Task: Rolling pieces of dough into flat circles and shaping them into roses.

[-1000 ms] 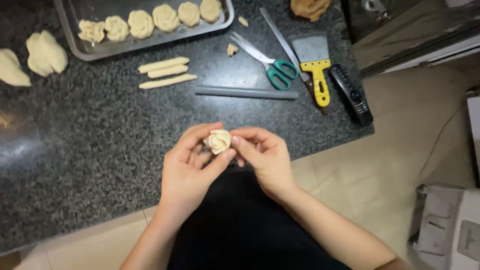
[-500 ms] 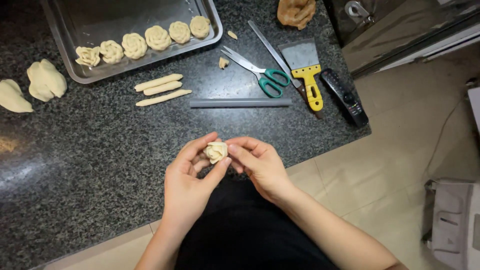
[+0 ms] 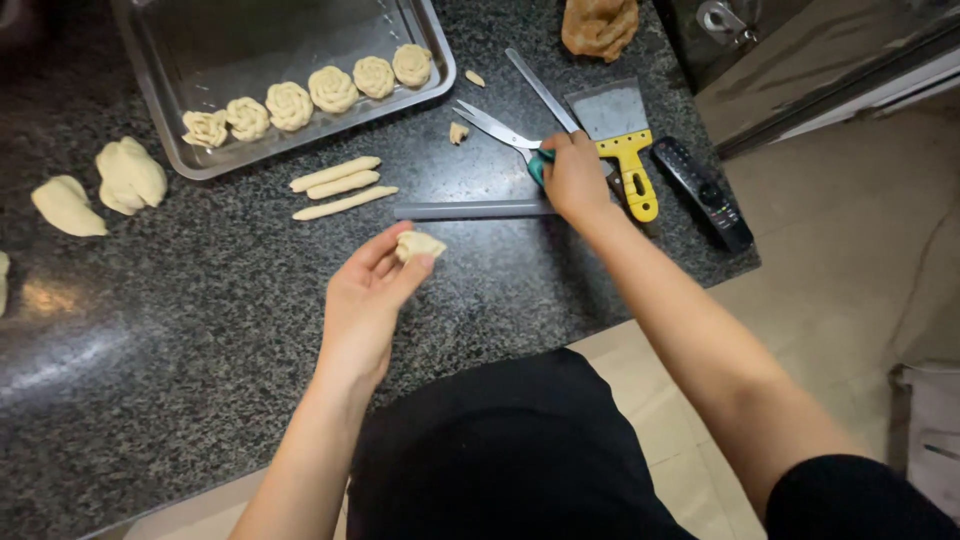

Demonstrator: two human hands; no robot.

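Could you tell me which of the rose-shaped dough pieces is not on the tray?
The one pinched in the left hand: this dough rose is over the counter; the other five sit on the tray.

A dark speckled granite countertop (image 3: 180, 330) fills the view; beige tiled floor (image 3: 850, 260) lies to its right.

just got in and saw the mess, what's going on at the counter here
A person is shaping dough at a dark granite counter. The left hand holds a small rolled dough piece above the counter, while the right hand rests on the green-handled scissors. Five rose-shaped dough pieces sit in a row on a metal tray, with three dough sticks lying just below it. A yellow-handled scraper and a remote lie to the right.
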